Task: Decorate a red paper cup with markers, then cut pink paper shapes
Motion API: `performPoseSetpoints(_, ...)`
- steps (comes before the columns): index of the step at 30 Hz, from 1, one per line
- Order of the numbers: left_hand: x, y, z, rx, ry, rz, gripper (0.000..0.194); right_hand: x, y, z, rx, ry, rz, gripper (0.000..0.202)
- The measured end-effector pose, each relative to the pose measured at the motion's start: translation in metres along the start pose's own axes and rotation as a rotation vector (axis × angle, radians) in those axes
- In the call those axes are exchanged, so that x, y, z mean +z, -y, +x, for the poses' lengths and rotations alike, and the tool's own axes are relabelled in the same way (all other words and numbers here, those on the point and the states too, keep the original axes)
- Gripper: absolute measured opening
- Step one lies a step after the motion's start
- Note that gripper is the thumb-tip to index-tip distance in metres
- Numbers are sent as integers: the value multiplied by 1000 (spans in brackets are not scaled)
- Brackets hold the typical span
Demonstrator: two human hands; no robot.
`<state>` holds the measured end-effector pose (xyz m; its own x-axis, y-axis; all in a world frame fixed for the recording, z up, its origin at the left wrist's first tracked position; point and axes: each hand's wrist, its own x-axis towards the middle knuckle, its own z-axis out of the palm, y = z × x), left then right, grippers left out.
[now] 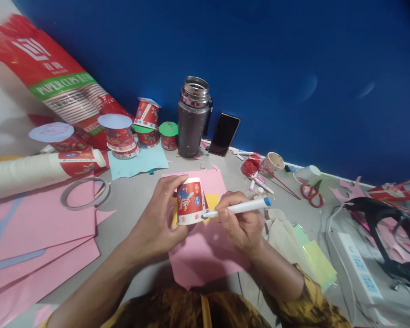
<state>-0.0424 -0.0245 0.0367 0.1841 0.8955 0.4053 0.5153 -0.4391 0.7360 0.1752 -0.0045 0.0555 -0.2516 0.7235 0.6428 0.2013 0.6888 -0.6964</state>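
- Left hand: grasping paper cup round its side, centre, above pink paper; small print unreadable.
- Right hand: pinching white marker, tip at cup's lower edge.
- 9 o'clock from cup: tape roll.
- 12 o'clock: flask, open top, contents hidden; phone at 1.
- 11 o'clock: paper-topped cups, some stacked.
- 10 o'clock: bag, reads "PAPER CUPS", stacked cups showing mid-bag.

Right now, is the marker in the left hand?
No, the right hand holds the marker, while the left hand holds the cup.
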Motion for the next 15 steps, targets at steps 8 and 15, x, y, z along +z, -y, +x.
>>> performPoseSetpoints(8,3,1,0,47,-2,44,79,3,0,-1,3,16,-36,12)
performPoseSetpoints(15,2,-1,0,48,0,48,80,3,1,-1,25,22,-65,13)
